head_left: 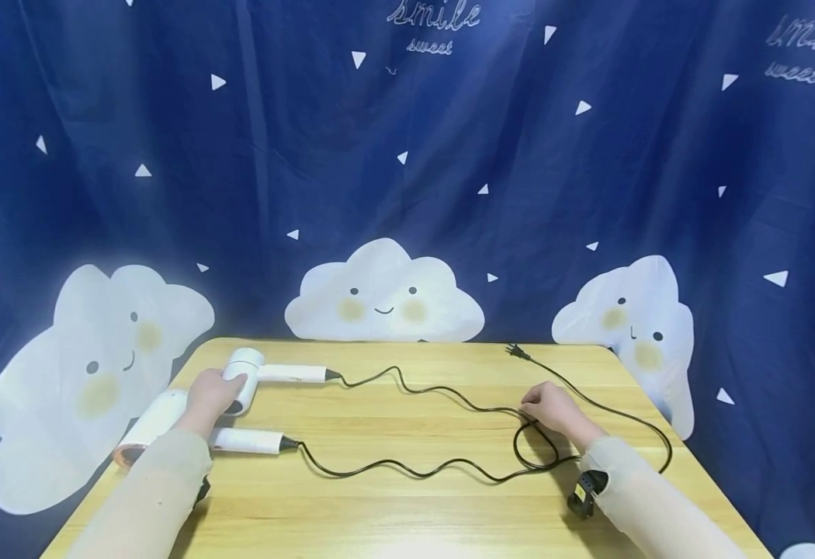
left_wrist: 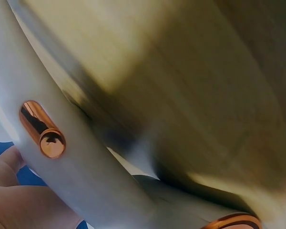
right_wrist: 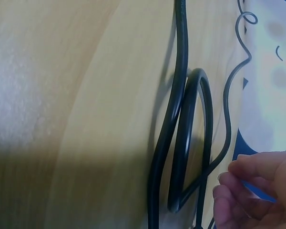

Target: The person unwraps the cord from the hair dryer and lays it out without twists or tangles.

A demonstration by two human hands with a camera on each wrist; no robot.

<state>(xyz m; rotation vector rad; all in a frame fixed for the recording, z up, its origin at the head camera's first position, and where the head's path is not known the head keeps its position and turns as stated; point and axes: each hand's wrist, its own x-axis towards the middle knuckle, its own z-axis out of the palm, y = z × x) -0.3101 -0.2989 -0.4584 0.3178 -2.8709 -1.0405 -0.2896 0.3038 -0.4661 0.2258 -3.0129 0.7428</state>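
Two white hair dryers lie at the table's left side, handles pointing right. My left hand (head_left: 210, 396) grips the head of the far hair dryer (head_left: 247, 365), its thumb on the casing. Under the left forearm lies the near hair dryer (head_left: 247, 441), partly covered; its handle (left_wrist: 81, 157) crosses the left wrist view with a copper-coloured switch (left_wrist: 52, 143). My right hand (head_left: 557, 410) hovers at the loop of a black cord (head_left: 452, 390), fingers loosely bent. In the right wrist view, the cord (right_wrist: 227, 114) passes beside the fingertips (right_wrist: 233, 167), with nothing visible between them.
The near dryer's black cord (head_left: 407, 467) runs right across the wooden table (head_left: 379, 528) toward the loop. A two-pin plug (head_left: 517, 352) lies near the back edge, its cord curving round the right forearm. Behind the table hangs a blue curtain (head_left: 379, 194).
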